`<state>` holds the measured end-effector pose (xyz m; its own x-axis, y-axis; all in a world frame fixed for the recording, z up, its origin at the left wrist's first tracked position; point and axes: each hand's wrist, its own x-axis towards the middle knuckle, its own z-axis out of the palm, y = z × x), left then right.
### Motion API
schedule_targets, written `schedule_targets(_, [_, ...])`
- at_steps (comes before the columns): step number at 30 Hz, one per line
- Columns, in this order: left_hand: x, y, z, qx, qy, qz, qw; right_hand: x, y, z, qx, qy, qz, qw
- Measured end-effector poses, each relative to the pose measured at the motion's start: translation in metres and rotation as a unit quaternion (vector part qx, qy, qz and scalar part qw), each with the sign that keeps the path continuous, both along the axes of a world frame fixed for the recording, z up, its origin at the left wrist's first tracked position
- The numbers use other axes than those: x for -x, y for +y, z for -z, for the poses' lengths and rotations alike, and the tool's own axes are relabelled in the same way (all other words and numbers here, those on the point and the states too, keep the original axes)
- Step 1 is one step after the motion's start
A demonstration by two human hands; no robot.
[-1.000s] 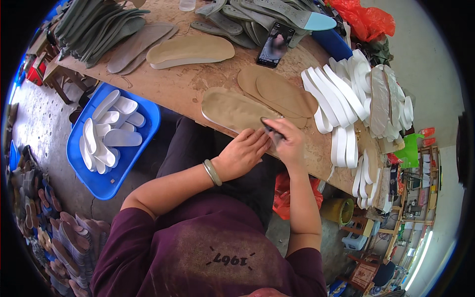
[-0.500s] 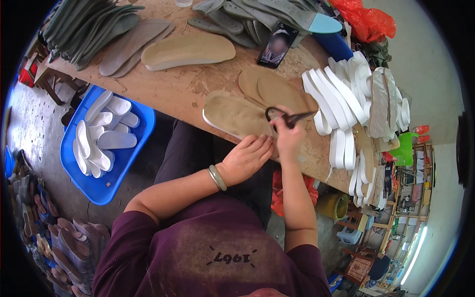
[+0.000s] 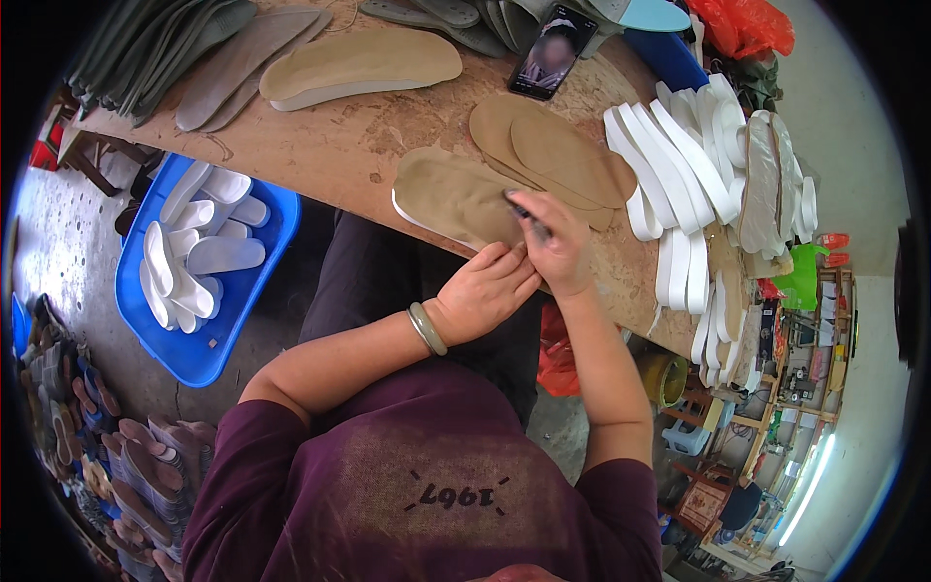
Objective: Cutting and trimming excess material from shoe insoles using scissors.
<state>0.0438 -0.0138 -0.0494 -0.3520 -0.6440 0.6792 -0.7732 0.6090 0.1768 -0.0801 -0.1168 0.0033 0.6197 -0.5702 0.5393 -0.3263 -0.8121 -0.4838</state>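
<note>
A tan insole with a white underside (image 3: 446,199) lies at the table's near edge. My left hand (image 3: 485,293) has its fingers pressed together at the insole's near right end, pinching it there. Dark-handled scissors (image 3: 529,215) are in my right hand (image 3: 562,244), closed round them right beside my left fingertips. The blades are mostly hidden by the hand and blurred. Just beyond, several flat tan insole pieces (image 3: 558,145) lie overlapping. Another tan insole with a white base (image 3: 364,66) rests farther back on the left.
White soles (image 3: 669,165) are piled on the right of the wooden table (image 3: 330,160). A phone (image 3: 553,53) and grey insoles (image 3: 160,53) lie at the back. A blue tub (image 3: 218,339) of white soles stands on the floor at left, near stacked footwear (image 3: 145,475).
My right hand has turned and drawn the scissors in toward my left fingers; they pointed right before. My left hand stays at the insole's end. The whole view has shifted slightly.
</note>
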Motion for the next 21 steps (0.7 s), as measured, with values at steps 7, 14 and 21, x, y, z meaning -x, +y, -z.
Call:
schedule_targets(7, [-0.002, -0.003, -0.002, 0.022, -0.045, -0.036, 0.998, -0.002, -0.007, 0.002, -0.394, -0.288, 0.114, 0.865])
schedule_targets(14, [-0.002, -0.003, 0.013, -0.007, -0.020, 0.014, 1.000, -0.007, -0.005, -0.026, 0.056, 0.169, -0.163, 0.970])
schedule_targets(21, [-0.001, -0.005, 0.006, 0.049, -0.032, -0.030, 0.998, -0.026, -0.003, -0.007, -0.345, -0.166, 0.160, 0.910])
